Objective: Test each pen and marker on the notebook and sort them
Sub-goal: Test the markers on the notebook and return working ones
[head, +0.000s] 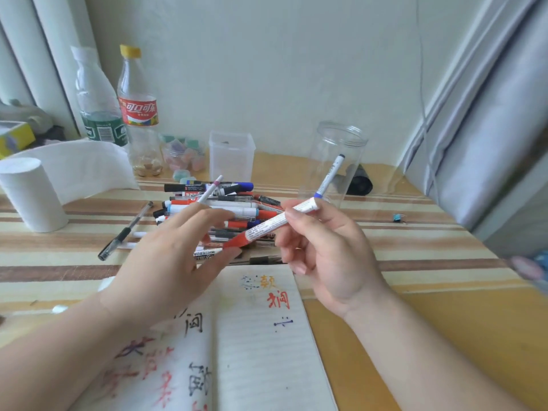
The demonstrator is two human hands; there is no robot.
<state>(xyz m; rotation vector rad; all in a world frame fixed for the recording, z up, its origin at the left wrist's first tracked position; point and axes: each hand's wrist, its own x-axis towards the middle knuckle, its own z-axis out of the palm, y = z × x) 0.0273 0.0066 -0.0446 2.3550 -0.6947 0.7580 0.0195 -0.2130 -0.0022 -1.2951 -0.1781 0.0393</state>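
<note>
Your right hand (323, 250) is pinching the red marker (267, 225) above the pen pile (219, 207), and your left hand (166, 262) is loose and open by its cap (237, 242). Pull that straight off, then scribble on a bare patch of notebook (261, 351).

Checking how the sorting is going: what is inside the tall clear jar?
One white pen with a dark tip leans inside the jar. Its lower end and part of the jar's bottom are covered by the right hand and the red marker it holds.
</note>
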